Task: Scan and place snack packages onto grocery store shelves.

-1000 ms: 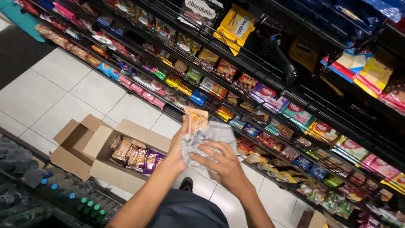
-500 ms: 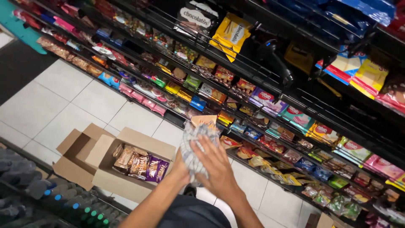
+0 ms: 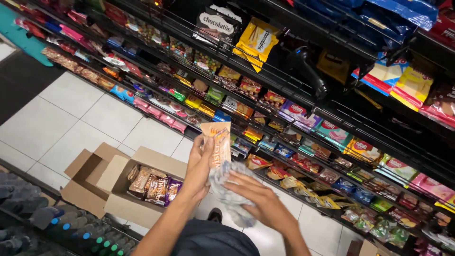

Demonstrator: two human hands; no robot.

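While standing in a shop aisle, a person is holding a slim orange snack packet [image 3: 218, 142] upright in the left hand [image 3: 199, 166], fingers curled around its lower half and thumb side pressed to its edge, as the right hand [image 3: 258, 199] is closing on a crumpled grey checked cloth [image 3: 227, 185] that is touching the packet's bottom end. At about 9 o'clock from the hands, an open cardboard box [image 3: 118, 180] is sitting on the white tiled floor [image 3: 71, 123], its flaps spread wide, with brown, gold and purple wrapped bars [image 3: 154, 185] lying in a row inside against its right wall. Running from 10 o'clock across to 4 o'clock, black wire shelves [image 3: 303, 95] are filling the far side of the aisle, tiered and crowded: small pink, blue and green packets are lining the lowest rows just behind the raised packet, while a yellow pouch [image 3: 258, 42] and a dark pouch with a white oval label [image 3: 215, 23] are hanging at 12 o'clock. At 2 o'clock, red, white and yellow flat packs [image 3: 407, 80] are leaning on an upper tier, with blue bags [image 3: 403, 14] above them, and teal and pink boxes are sitting along the row beneath. At 7 o'clock, capped bottles [image 3: 71, 223] with blue and green tops are lying in a dark rack just beside the box. A dark shoe tip [image 3: 214, 215] is showing between the forearms, low on the tiles.
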